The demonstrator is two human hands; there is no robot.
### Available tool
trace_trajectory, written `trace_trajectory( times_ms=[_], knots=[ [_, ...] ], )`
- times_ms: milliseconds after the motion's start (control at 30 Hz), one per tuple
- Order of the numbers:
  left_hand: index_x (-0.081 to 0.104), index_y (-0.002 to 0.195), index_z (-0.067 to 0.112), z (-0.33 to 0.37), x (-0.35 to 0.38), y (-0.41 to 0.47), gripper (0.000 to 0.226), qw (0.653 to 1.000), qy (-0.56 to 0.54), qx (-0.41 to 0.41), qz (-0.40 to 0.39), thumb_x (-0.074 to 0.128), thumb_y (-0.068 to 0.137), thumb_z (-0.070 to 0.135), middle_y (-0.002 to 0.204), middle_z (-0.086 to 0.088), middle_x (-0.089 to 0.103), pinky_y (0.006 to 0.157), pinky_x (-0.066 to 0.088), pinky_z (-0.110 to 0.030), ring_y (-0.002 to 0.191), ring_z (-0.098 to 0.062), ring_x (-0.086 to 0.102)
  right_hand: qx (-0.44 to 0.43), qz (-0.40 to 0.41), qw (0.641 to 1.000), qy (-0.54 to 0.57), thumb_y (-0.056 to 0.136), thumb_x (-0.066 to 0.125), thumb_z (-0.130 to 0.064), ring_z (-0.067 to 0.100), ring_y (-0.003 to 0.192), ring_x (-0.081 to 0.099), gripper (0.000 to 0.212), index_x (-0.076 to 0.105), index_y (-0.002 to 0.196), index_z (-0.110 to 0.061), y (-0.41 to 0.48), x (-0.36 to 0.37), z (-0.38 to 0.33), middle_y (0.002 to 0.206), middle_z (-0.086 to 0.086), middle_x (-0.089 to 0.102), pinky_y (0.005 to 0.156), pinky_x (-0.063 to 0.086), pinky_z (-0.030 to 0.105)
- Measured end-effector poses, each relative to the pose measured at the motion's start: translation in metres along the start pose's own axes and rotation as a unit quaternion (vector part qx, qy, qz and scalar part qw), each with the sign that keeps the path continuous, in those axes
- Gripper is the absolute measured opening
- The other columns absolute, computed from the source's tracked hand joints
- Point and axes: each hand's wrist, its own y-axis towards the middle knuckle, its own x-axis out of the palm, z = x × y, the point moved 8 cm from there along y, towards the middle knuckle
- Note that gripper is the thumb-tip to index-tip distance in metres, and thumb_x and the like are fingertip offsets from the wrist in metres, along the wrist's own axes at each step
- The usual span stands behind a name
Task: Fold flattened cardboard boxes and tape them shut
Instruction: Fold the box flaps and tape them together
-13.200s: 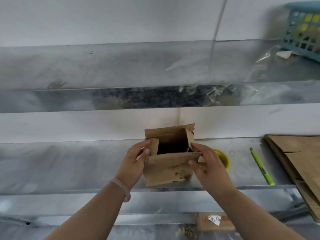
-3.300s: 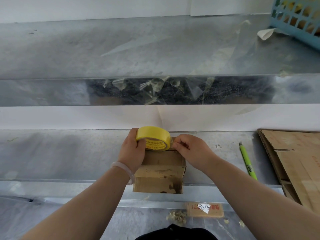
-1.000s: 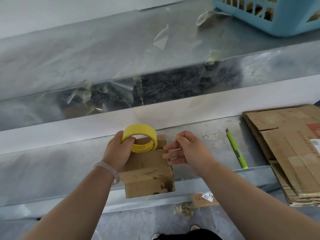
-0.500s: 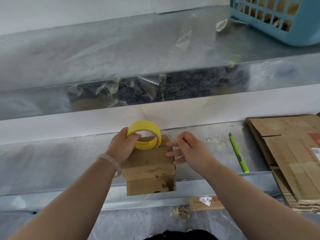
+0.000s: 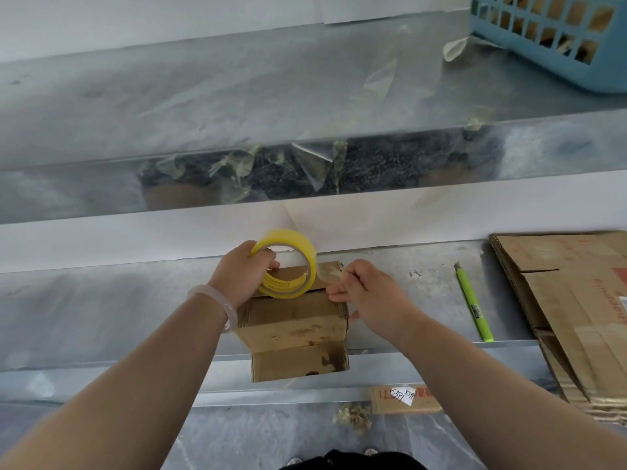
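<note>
A small cardboard box (image 5: 291,320) sits between the hands at the near edge of the lower metal shelf (image 5: 101,307), overhanging its lip, flaps closed on top. The left hand (image 5: 237,276) grips a yellow tape roll (image 5: 288,262) standing on edge on the box's far top, fingers curled over the rim and thumb hooked through the core. The right hand (image 5: 369,296) pinches the clear tape end (image 5: 327,274) between thumb and forefinger at the box's far right corner. Right of the box lie a green knife (image 5: 473,303) and, further right, a stack of flattened cardboard (image 5: 576,300); a blue basket (image 5: 559,39) stands far right on the upper shelf (image 5: 203,96).
</note>
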Motion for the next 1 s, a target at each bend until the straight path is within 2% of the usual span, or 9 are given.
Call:
trace_trajectory(
  times_ms=[100, 200, 300, 400, 600, 767, 867, 1000],
  knots=[
    [0.060, 0.088, 0.014, -0.004, -0.003, -0.006, 0.017, 0.998, 0.047, 0.024, 0.035, 0.053, 0.089, 0.030, 0.085, -0.006, 0.066, 0.075, 0.048, -0.041, 0.082, -0.023, 0.060, 0.006, 0.009, 1.000, 0.009, 0.104, 0.038, -0.021, -0.001, 0.090, 0.069, 0.019, 0.050, 0.091, -0.016, -0.002, -0.001, 0.002, 0.098, -0.008, 0.072, 0.075, 0.060, 0.043],
    [0.053, 0.084, 0.014, 0.000, -0.004, -0.013, 0.018, 0.989, 0.107, 0.072, 0.068, 0.053, 0.093, 0.030, 0.077, -0.008, 0.061, 0.065, 0.044, -0.037, 0.074, -0.024, 0.057, 0.008, 0.016, 1.000, 0.010, 0.103, 0.039, -0.020, -0.002, 0.088, 0.070, 0.019, 0.051, 0.088, -0.018, -0.003, -0.003, 0.003, 0.097, -0.008, 0.073, 0.080, 0.059, 0.044],
    [0.050, 0.087, 0.015, 0.004, -0.006, -0.017, 0.012, 0.978, 0.146, 0.116, 0.095, 0.052, 0.093, 0.025, 0.073, -0.006, 0.058, 0.055, 0.039, -0.032, 0.069, -0.021, 0.054, 0.018, 0.027, 0.999, 0.032, 0.103, 0.040, -0.018, -0.001, 0.087, 0.070, 0.019, 0.051, 0.087, -0.016, -0.003, -0.005, 0.005, 0.095, -0.006, 0.073, 0.075, 0.058, 0.047],
    [0.045, 0.094, 0.017, 0.008, -0.005, -0.020, 0.007, 0.966, 0.186, 0.144, 0.107, 0.051, 0.092, 0.018, 0.072, -0.004, 0.054, 0.056, 0.036, -0.033, 0.067, -0.024, 0.052, 0.029, 0.035, 0.997, 0.056, 0.102, 0.041, -0.017, 0.001, 0.086, 0.071, 0.018, 0.052, 0.089, -0.014, -0.003, -0.007, 0.006, 0.093, -0.005, 0.074, 0.072, 0.058, 0.046],
    [0.042, 0.096, 0.016, 0.000, -0.006, -0.023, 0.013, 0.961, 0.187, 0.152, 0.139, 0.053, 0.089, 0.013, 0.073, -0.005, 0.051, 0.059, 0.035, -0.034, 0.069, -0.030, 0.050, 0.046, 0.037, 0.994, 0.089, 0.103, 0.040, -0.017, 0.002, 0.086, 0.071, 0.017, 0.052, 0.091, -0.014, -0.002, -0.006, 0.007, 0.097, -0.002, 0.073, 0.063, 0.061, 0.036],
    [0.044, 0.103, 0.013, -0.002, -0.004, -0.020, 0.015, 0.955, 0.222, 0.153, 0.125, 0.052, 0.091, 0.016, 0.078, -0.004, 0.052, 0.060, 0.035, -0.033, 0.071, -0.027, 0.050, 0.057, 0.060, 0.987, 0.138, 0.102, 0.040, -0.014, 0.008, 0.083, 0.073, 0.016, 0.051, 0.091, -0.008, -0.003, -0.012, 0.009, 0.097, 0.006, 0.072, 0.062, 0.062, 0.043],
    [0.044, 0.106, 0.012, -0.002, -0.003, -0.018, 0.017, 0.951, 0.240, 0.155, 0.119, 0.052, 0.093, 0.017, 0.079, -0.003, 0.050, 0.061, 0.034, -0.033, 0.071, -0.026, 0.049, 0.055, 0.076, 0.985, 0.146, 0.101, 0.041, -0.013, 0.008, 0.080, 0.073, 0.016, 0.052, 0.092, -0.007, -0.005, -0.017, 0.007, 0.096, 0.007, 0.072, 0.061, 0.062, 0.042],
    [0.045, 0.107, 0.012, -0.001, -0.004, -0.018, 0.016, 0.948, 0.252, 0.154, 0.119, 0.051, 0.093, 0.017, 0.078, -0.002, 0.050, 0.060, 0.035, -0.033, 0.071, -0.026, 0.049, 0.035, 0.101, 0.988, 0.112, 0.100, 0.041, -0.014, 0.008, 0.076, 0.073, 0.017, 0.055, 0.092, -0.009, -0.008, -0.027, 0.002, 0.088, 0.003, 0.073, 0.069, 0.062, 0.045]
  ],
)
